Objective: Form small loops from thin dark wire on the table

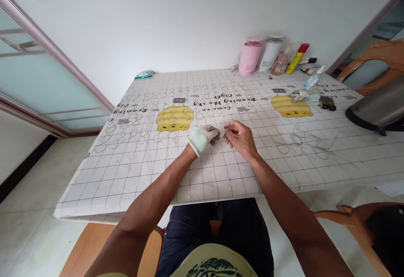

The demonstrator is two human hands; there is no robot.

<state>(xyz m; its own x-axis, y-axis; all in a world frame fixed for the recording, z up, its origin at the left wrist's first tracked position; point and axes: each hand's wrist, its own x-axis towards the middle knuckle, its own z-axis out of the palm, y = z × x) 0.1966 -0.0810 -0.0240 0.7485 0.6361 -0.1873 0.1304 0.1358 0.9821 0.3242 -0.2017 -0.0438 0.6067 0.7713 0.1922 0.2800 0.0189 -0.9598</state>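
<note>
Over the near middle of the table, my left hand (206, 137) wears a pale glove with its fingers curled closed. My bare right hand (240, 139) faces it a short gap away, thumb and fingers bent in a pinch. A faint strand, seemingly thin wire, shows between the fingertips; its full shape is too fine to make out. Beyond and to the left, several thin wire loop pieces (135, 136) lie in rows on the checked tablecloth (139, 180). A loose tangle of thin wire (303, 140) rests to the right of my right hand.
A crumpled glove (304, 95), a small dark packet (327, 103) and a metal kettle (378, 104) stand at the right. Along the wall are a pink cylinder (250, 56), a white cylinder (270, 53), bottles and a yellow-red can (296, 59). A green packet (144, 74) lies back left.
</note>
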